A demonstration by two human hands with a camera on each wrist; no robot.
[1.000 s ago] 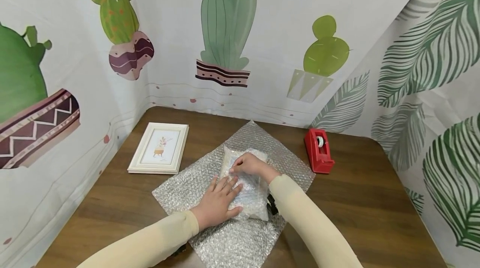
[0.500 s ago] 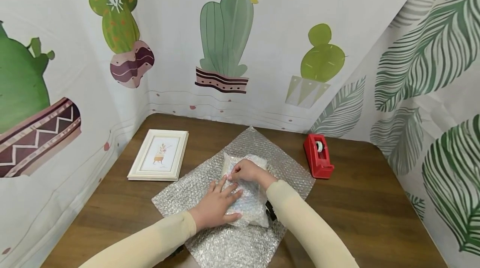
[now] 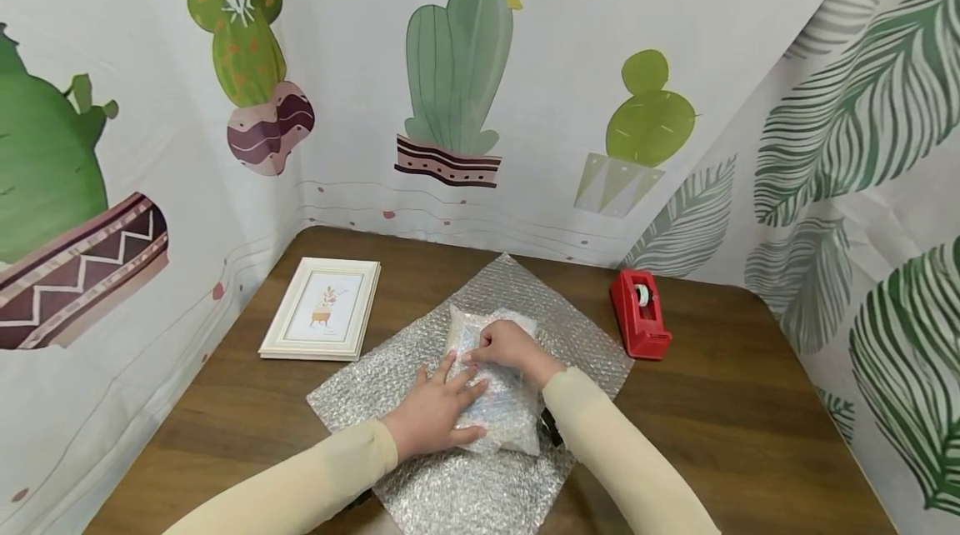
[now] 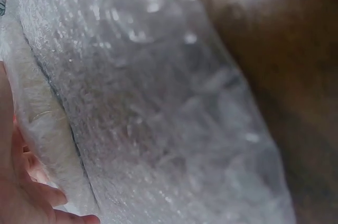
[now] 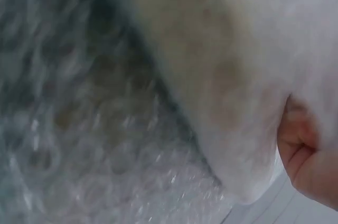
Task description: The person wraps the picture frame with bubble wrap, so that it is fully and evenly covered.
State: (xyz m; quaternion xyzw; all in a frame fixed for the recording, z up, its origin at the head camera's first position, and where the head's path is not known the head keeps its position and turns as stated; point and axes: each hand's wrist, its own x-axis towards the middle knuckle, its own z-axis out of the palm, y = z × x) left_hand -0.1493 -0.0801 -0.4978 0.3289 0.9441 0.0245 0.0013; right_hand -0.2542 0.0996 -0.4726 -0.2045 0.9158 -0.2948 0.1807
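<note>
A wrapped package (image 3: 501, 414) in clear bubble wrap, pale with a bluish tint through the layers, lies on a larger sheet of bubble wrap (image 3: 367, 385). My left hand (image 3: 431, 414) rests on the package's left side with fingers spread. My right hand (image 3: 510, 347) is on its upper part, fingers curled, the thumb against the wrap near the left fingertips. No object shows between the right fingers. In the left wrist view some left fingers (image 4: 39, 187) touch the package's edge. The right wrist view is blurred; curled right fingers (image 5: 303, 134) show at the right.
A cream picture frame (image 3: 322, 310) with a plant drawing lies at the left of the brown table (image 3: 720, 402). A red tape dispenser (image 3: 640, 314) with a roll stands at the right, beside the sheet's right corner. Cactus-printed cloth (image 3: 337, 102) hangs behind.
The right thumb and fingertips have shifted slightly over the upper part of the package, close to the left fingertips. The left hand stays spread on the package. The head view has tilted a little.
</note>
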